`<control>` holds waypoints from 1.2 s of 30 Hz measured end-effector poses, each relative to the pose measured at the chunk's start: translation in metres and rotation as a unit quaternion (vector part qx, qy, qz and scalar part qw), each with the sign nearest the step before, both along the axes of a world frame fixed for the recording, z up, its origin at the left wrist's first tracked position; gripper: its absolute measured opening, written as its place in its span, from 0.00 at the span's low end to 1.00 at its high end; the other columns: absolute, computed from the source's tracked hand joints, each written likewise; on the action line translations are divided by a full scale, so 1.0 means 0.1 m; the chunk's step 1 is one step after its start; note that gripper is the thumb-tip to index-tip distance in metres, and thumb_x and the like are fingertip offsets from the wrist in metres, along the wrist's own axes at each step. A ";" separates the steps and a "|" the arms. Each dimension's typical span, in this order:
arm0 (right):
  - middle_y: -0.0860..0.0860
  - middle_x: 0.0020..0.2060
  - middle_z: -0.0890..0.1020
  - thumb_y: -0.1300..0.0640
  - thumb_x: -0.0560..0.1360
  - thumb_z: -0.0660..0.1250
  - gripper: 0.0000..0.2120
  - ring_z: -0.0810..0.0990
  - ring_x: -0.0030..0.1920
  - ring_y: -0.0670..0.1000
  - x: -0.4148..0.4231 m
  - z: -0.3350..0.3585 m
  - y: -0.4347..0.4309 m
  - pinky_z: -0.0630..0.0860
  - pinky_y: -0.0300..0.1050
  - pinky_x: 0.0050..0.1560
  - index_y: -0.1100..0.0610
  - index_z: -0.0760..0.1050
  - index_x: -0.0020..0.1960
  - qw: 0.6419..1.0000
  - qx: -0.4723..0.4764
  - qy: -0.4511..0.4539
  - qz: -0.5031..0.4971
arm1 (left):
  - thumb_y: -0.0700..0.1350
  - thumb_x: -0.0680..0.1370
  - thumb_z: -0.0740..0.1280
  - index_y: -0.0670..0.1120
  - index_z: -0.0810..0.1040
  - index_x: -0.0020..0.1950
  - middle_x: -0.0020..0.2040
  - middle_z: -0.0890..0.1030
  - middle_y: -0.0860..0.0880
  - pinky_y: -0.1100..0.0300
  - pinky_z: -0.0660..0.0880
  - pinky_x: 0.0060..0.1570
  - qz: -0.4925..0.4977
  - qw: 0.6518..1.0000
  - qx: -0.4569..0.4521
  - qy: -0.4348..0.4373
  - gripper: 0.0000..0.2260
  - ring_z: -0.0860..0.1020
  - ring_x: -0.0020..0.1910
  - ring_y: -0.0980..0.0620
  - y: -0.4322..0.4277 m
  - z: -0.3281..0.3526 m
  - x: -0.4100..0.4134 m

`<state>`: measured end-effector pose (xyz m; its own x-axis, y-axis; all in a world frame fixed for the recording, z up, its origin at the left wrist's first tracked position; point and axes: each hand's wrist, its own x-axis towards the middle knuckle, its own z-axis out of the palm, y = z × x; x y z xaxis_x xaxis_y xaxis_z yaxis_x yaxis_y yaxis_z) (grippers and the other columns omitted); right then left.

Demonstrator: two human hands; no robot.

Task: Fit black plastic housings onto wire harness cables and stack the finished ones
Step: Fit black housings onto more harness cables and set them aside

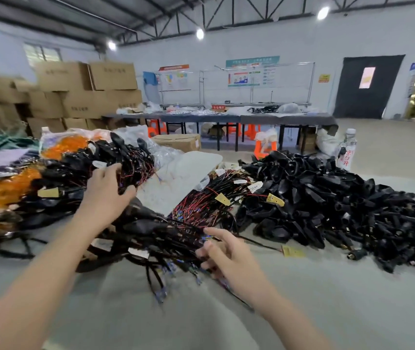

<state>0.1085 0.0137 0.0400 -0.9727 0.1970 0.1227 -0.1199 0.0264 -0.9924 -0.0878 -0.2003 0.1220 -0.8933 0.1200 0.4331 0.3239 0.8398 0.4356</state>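
Two bare hands reach over the grey worktop (302,299). The left hand (108,188) curls its fingers round a black plastic housing with thin red wires (128,173) on the pile by the left edge. The right hand (224,253) has loose, spread fingers touching the tangled wire harness cables (196,210) in the middle. A heap of loose black plastic housings (327,198) sits by the right edge.

Housings pile (327,198) sits right on the bench (302,299), loose harness cables (201,205) middle, finished stack (75,178) left, boxes (85,92) way behind.
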 end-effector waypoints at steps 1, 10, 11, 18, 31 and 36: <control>0.50 0.43 0.86 0.59 0.83 0.61 0.10 0.80 0.37 0.46 0.03 -0.04 0.03 0.75 0.36 0.34 0.50 0.74 0.62 1.000 0.001 -0.007 -0.006 | 0.51 0.79 0.68 0.47 0.64 0.76 0.70 0.67 0.39 0.44 0.68 0.67 -0.005 1.000 0.028 0.006 0.28 0.69 0.67 0.38 0.01 -0.08 0.04; 0.49 0.42 0.86 0.62 0.83 0.59 0.11 0.82 0.36 0.46 0.33 -0.39 0.82 0.77 0.42 0.37 0.49 0.76 0.57 0.984 0.011 -0.058 -0.165 | 0.48 0.82 0.63 0.46 0.72 0.71 0.62 0.76 0.48 0.52 0.70 0.66 -0.209 0.977 0.036 -0.027 0.18 0.73 0.64 0.50 1.05 -0.87 0.50; 0.49 0.42 0.86 0.62 0.83 0.59 0.11 0.82 0.37 0.46 0.35 -0.42 0.93 0.77 0.42 0.38 0.49 0.76 0.57 0.981 0.013 -0.058 -0.183 | 0.48 0.82 0.62 0.47 0.72 0.70 0.61 0.77 0.49 0.52 0.72 0.65 -0.219 0.975 0.030 -0.036 0.17 0.74 0.63 0.51 1.17 -0.91 0.49; 0.39 0.45 0.82 0.57 0.81 0.62 0.09 0.79 0.46 0.41 0.30 -0.53 1.61 0.76 0.40 0.47 0.44 0.77 0.55 0.946 0.124 -0.042 -0.297 | 0.44 0.83 0.58 0.45 0.76 0.66 0.60 0.79 0.44 0.48 0.75 0.57 -0.177 0.982 -0.032 -0.059 0.14 0.77 0.58 0.45 1.77 -0.97 0.04; 0.43 0.57 0.76 0.54 0.82 0.59 0.11 0.77 0.50 0.39 0.22 -0.90 2.12 0.70 0.41 0.50 0.41 0.71 0.60 0.900 0.250 -0.072 -0.349 | 0.49 0.84 0.57 0.47 0.65 0.75 0.68 0.69 0.39 0.43 0.71 0.62 -0.122 0.950 -0.276 -0.077 0.19 0.68 0.67 0.38 2.20 -1.22 -0.63; 0.47 0.74 0.65 0.56 0.82 0.59 0.19 0.69 0.45 0.21 0.25 -0.92 2.19 0.65 0.39 0.46 0.47 0.69 0.72 0.871 0.320 -0.099 -0.358 | 0.48 0.84 0.58 0.48 0.72 0.67 0.64 0.68 0.41 0.44 0.71 0.60 -0.127 0.944 -0.293 -0.080 0.13 0.68 0.64 0.39 2.25 -1.26 -0.65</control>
